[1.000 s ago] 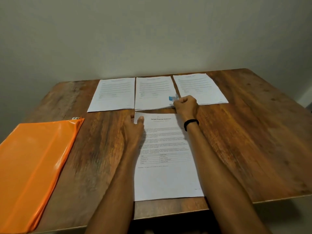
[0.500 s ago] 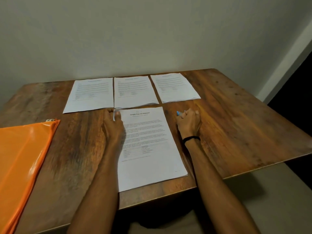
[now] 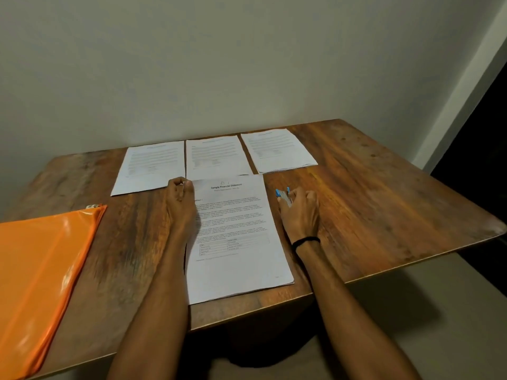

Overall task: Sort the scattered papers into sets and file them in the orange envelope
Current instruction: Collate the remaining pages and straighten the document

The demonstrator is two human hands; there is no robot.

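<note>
On table [image 3: 370,193], four paper sets [image 3: 236,264]; left grip [image 3: 179,200] pinches one, right grip [image 3: 300,209] perhaps stapler [image 3: 282,195].

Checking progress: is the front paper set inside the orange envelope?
Out. The front paper set lies flat on the table, apart from the orange envelope.

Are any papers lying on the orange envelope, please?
No, the orange envelope lies apart at the left with nothing on its surface.
</note>
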